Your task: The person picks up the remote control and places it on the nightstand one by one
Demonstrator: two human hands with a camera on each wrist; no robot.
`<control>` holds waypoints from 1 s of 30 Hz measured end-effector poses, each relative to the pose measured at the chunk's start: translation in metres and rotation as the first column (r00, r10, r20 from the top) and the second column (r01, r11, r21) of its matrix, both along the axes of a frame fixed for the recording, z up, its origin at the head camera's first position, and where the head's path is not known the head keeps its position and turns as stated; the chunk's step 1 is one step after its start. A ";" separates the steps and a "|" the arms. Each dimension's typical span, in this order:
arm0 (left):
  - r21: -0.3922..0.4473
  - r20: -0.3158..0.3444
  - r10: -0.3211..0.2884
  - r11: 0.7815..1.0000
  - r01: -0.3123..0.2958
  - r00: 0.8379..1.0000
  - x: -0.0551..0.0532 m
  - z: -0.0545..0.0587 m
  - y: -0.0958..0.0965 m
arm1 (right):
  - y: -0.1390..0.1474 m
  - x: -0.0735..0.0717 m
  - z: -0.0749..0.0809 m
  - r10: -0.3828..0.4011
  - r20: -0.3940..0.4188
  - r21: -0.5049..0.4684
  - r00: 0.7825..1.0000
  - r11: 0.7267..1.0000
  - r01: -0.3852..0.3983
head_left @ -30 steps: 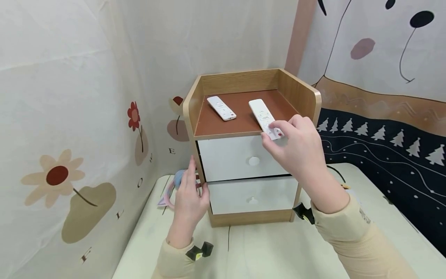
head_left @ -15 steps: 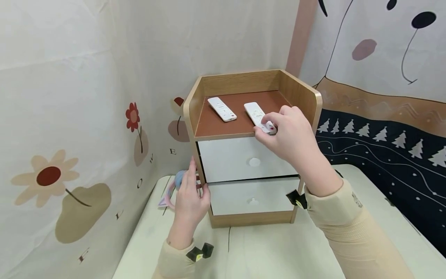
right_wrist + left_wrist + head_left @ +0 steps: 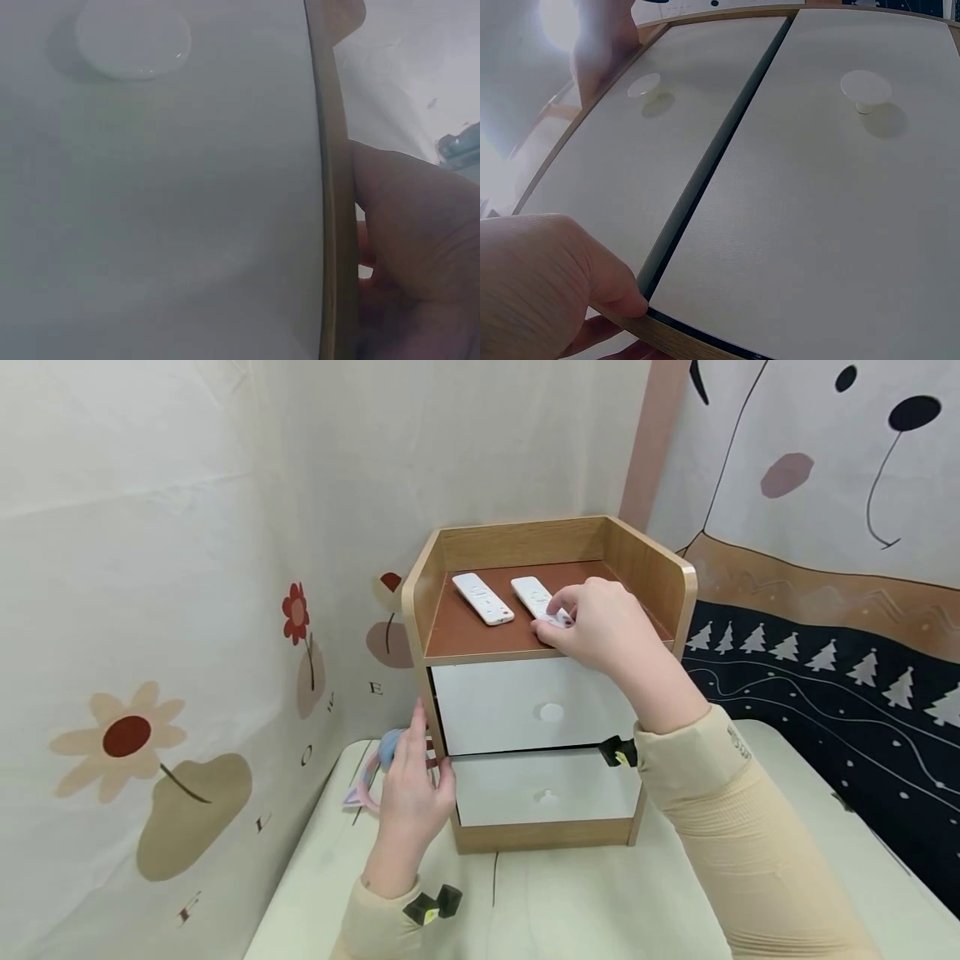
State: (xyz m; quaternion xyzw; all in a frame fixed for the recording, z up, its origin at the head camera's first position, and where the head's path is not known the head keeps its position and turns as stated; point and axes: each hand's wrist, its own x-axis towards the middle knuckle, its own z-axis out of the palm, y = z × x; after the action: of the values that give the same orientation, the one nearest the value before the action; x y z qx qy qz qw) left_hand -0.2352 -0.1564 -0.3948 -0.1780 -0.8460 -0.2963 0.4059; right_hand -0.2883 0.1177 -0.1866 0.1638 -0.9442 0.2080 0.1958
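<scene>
In the head view, my right hand (image 3: 607,631) pinches the near end of a white remote control (image 3: 531,593) between thumb and fingers. That remote lies low over the brown top of a small wooden cabinet (image 3: 528,839); my hand covers part of its near end, which shows a red button. A second white remote control (image 3: 480,597) rests on the top just to its left, nearly parallel. My left hand (image 3: 412,802) rests against the cabinet's left side with straight fingers. In the left wrist view, its thumb touches the front edge beside the gap between the drawers.
Two white drawers, an upper one (image 3: 487,710) and a lower one (image 3: 502,789), have round knobs and are closed. Raised wooden walls edge the cabinet top at the back and sides. A pink and blue ring-shaped object (image 3: 367,785) lies left of the cabinet on the pale surface.
My right hand has moved the remote control leftward and down onto the cabinet top, closer to the second remote. The left hand stays against the cabinet's side.
</scene>
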 end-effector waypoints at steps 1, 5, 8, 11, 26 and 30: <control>0.003 0.003 -0.003 1.000 0.003 1.000 0.000 0.000 0.000 | -0.001 -0.002 0.001 0.001 0.003 0.002 1.000 1.000 -0.001; 0.006 0.011 -0.017 1.000 0.017 1.000 -0.001 0.000 0.001 | -0.003 -0.009 0.002 0.003 0.000 0.008 1.000 1.000 -0.003; 0.002 0.003 -0.020 1.000 0.020 1.000 -0.002 -0.001 0.001 | -0.005 -0.014 0.003 0.001 -0.001 0.020 1.000 1.000 -0.001; -0.002 -0.014 -0.020 1.000 0.020 1.000 -0.003 -0.001 0.001 | -0.007 -0.019 0.004 -0.006 0.008 0.035 1.000 0.999 0.006; -0.008 0.004 -0.008 1.000 0.008 1.000 -0.003 -0.002 0.000 | -0.011 -0.037 0.001 0.060 0.023 0.049 0.998 0.997 -0.061; -0.002 -0.002 -0.017 1.000 0.017 1.000 -0.004 -0.003 -0.001 | -0.011 -0.037 0.002 0.082 0.031 0.053 0.996 0.995 -0.083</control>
State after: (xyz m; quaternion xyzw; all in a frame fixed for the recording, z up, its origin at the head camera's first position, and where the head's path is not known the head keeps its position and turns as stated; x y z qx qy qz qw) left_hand -0.2392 -0.1577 -0.3974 -0.1860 -0.8444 -0.2985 0.4041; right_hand -0.3252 0.1065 -0.1849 0.2047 -0.9447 0.1927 0.1690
